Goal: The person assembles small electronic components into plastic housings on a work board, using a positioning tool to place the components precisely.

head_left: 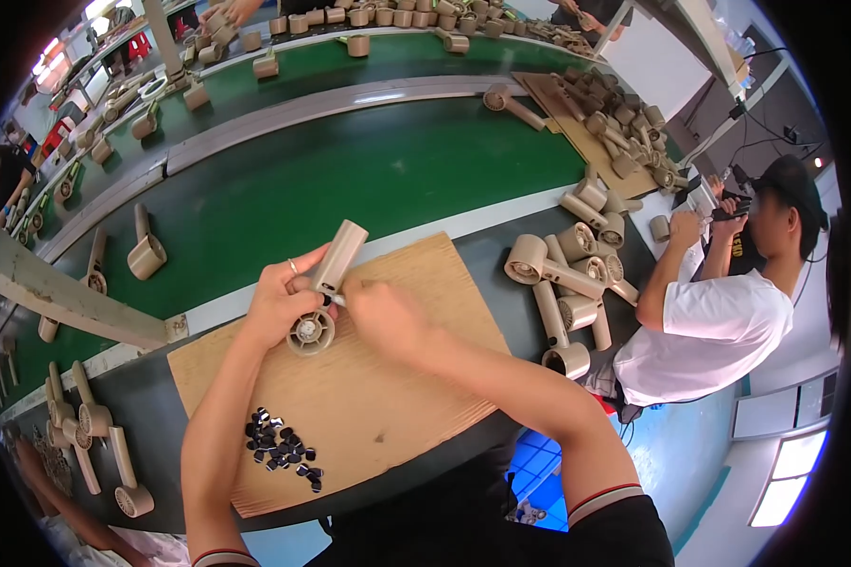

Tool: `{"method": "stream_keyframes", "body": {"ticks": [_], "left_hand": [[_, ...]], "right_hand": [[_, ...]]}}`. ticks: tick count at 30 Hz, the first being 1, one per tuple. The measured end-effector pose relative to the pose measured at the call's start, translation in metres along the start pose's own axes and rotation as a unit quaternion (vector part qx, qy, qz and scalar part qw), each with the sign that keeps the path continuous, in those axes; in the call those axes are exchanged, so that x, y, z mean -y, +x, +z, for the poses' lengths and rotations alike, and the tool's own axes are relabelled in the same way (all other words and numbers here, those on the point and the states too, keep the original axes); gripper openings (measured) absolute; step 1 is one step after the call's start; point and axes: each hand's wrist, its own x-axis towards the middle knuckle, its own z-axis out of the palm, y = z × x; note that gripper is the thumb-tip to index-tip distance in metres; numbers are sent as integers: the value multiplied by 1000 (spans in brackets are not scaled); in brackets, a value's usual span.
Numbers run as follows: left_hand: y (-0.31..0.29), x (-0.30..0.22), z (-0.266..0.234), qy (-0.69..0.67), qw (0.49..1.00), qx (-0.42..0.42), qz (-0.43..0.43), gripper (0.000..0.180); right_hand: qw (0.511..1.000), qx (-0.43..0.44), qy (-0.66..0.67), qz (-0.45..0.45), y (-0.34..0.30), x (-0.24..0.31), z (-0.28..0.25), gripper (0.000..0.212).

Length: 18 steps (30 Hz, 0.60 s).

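Note:
A beige hair dryer body (344, 253), with a round vented head and a straight handle, is held tilted above a brown board (416, 406). My left hand (282, 300) is closed around it where handle and head meet; a ring shows on one finger. Beside that joint my right hand (383, 319) is pinched, its fingertips against the body. A small pale and dark bit shows at those fingertips, too small to name. Below my hands, several small black pieces (279, 449) with whitish edges lie loose on the board.
More dryer bodies are piled to the right (577, 283) and lie at the left (123, 472). Beyond the board runs a green conveyor (369, 151) carrying several. A metal post (76, 288) stands at the left. A co-worker in a white shirt (719, 326) is at the right.

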Motion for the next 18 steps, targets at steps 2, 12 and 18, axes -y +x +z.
{"method": "stream_keyframes", "body": {"ticks": [2, 12, 18], "left_hand": [[2, 7, -4, 7, 998, -50, 25, 71], [40, -26, -2, 14, 987, -140, 81, 68], [69, -41, -91, 398, 865, -293, 86, 61]], "right_hand": [[998, 16, 53, -23, 3, -6, 1, 19], [894, -96, 432, 78, 71, -1, -48, 34], [927, -186, -289, 152, 186, -192, -125, 51]]}}
